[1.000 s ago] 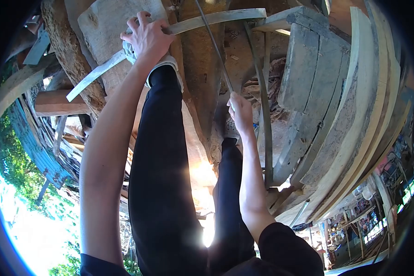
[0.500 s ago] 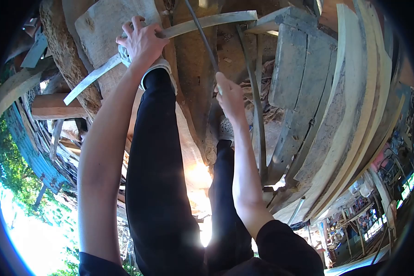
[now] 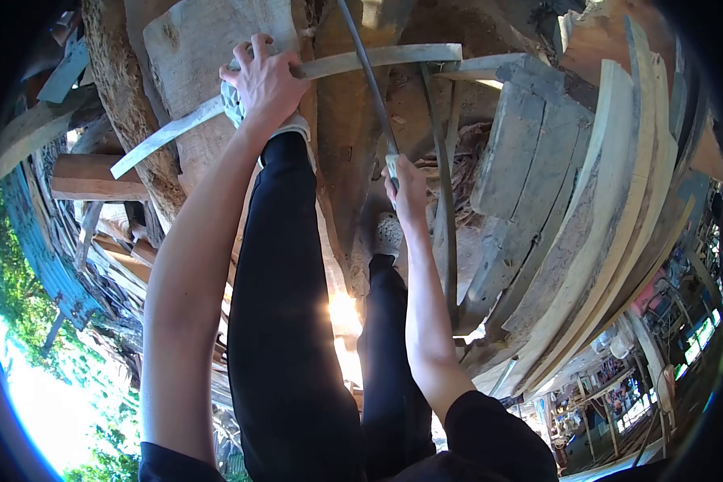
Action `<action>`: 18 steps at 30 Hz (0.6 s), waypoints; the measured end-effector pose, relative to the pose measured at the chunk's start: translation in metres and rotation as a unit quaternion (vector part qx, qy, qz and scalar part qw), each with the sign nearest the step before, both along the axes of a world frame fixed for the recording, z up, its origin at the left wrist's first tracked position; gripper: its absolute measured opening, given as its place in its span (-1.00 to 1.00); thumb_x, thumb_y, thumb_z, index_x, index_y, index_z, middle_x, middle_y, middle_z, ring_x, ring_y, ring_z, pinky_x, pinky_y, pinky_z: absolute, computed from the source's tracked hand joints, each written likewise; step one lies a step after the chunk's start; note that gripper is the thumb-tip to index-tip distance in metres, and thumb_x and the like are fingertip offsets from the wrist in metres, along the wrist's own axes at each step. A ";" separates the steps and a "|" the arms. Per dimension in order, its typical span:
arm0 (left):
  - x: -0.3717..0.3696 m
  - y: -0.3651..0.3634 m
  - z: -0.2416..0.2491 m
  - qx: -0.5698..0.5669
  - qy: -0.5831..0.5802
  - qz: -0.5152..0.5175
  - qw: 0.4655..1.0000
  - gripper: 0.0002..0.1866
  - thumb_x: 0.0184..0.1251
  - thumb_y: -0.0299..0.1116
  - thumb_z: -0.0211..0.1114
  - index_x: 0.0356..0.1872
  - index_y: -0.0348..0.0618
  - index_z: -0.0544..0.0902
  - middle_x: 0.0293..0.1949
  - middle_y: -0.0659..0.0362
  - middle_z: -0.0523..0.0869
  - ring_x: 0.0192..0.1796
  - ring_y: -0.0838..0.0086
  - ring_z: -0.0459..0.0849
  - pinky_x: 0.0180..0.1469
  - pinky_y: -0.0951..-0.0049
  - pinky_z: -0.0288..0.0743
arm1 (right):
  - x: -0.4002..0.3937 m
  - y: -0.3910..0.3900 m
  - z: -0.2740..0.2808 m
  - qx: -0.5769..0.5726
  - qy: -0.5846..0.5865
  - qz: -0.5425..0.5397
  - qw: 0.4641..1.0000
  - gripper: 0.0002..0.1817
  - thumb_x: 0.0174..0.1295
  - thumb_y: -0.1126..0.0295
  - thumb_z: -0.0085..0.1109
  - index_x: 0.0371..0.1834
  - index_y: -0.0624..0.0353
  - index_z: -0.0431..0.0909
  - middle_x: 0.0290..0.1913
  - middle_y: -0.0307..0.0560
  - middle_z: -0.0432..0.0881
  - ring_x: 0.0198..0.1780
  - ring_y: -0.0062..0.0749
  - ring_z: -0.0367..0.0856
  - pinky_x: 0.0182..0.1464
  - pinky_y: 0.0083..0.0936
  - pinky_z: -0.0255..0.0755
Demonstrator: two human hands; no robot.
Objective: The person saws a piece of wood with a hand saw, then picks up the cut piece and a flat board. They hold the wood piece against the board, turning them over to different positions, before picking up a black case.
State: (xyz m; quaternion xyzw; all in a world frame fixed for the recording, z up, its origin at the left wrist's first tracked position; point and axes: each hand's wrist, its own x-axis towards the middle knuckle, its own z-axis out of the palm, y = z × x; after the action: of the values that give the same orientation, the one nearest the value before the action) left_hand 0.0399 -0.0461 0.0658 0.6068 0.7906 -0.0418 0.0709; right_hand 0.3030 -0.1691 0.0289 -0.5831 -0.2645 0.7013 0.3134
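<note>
My left hand (image 3: 270, 84) presses down on a long, thin, curved wooden strip (image 3: 381, 56), fingers spread with the thumb at its edge. The strip crosses a big plank (image 3: 205, 48), beside my shoe (image 3: 231, 100). My right hand (image 3: 410, 186) is closed around the pale handle of a long narrow blade (image 3: 368, 76), which looks like a saw or machete. The blade points up and slightly left, passing across the strip; whether they touch, I cannot tell. The blade's far end runs out of the frame.
Thick grey beams (image 3: 530, 153) and a stack of curved planks (image 3: 610, 217) stand at the right. A rough bark-edged log (image 3: 124, 88) and a squared timber (image 3: 96, 178) lie at the left. My other shoe (image 3: 388, 233) is on the ground among wood shavings.
My right hand has moved down toward me, drawing the blade back along with it. My left hand stays on the strip. The whole view has shifted slightly.
</note>
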 end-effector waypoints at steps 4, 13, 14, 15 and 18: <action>-0.001 -0.001 -0.003 0.008 0.000 0.000 1.000 -0.68 -0.08 -0.10 0.54 -0.19 0.27 0.83 0.28 0.18 0.44 0.40 0.05 0.24 0.29 -0.40 0.06 | -0.003 -0.021 -0.015 0.042 -0.035 0.049 0.997 -0.46 0.58 -0.06 -0.14 -0.33 0.21 0.53 -0.67 -0.36 0.35 -0.69 -0.75 0.23 -0.65 -0.69 0.03; 0.001 0.002 -0.003 0.011 0.012 0.000 1.000 -0.64 -0.09 -0.07 0.56 -0.16 0.28 0.82 0.29 0.19 0.44 0.40 0.05 0.24 0.26 -0.39 0.09 | 0.025 -0.046 0.020 -0.017 -0.028 0.020 0.999 -0.56 0.53 0.10 0.06 -0.47 0.17 0.49 -0.60 -0.41 0.32 -0.60 -0.82 0.18 -0.57 -0.68 -0.02; 0.000 -0.002 -0.005 0.001 0.026 -0.003 1.000 -0.63 -0.11 -0.05 0.58 -0.17 0.29 0.82 0.30 0.20 0.44 0.41 0.06 0.23 0.24 -0.36 0.11 | 0.021 -0.040 0.023 -0.022 -0.035 0.028 0.999 -0.53 0.52 0.07 0.08 -0.50 0.18 0.48 -0.61 -0.41 0.31 -0.59 -0.80 0.19 -0.55 -0.66 0.01; 0.002 -0.005 -0.004 -0.002 0.022 -0.003 1.000 -0.63 -0.11 -0.05 0.58 -0.17 0.29 0.82 0.30 0.20 0.44 0.41 0.06 0.23 0.24 -0.36 0.11 | 0.013 -0.024 0.027 -0.025 -0.039 0.028 0.999 -0.53 0.52 0.07 0.08 -0.50 0.18 0.48 -0.61 -0.41 0.31 -0.59 -0.80 0.19 -0.55 -0.66 0.01; 0.002 0.001 0.002 -0.014 0.010 0.012 1.000 -0.63 -0.11 -0.06 0.58 -0.17 0.29 0.81 0.29 0.21 0.44 0.41 0.06 0.24 0.26 -0.35 0.11 | -0.006 0.018 0.030 -0.022 -0.064 0.055 0.996 -0.45 0.48 -0.05 0.11 -0.53 0.20 0.47 -0.60 -0.37 0.34 -0.55 -0.73 0.25 -0.49 -0.59 0.11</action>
State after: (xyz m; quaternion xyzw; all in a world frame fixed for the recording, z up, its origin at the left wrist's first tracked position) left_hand 0.0422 -0.0451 0.0677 0.5960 0.7976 -0.0579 0.0721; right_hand 0.2969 -0.1510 0.0593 -0.6180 -0.2999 0.6846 0.2440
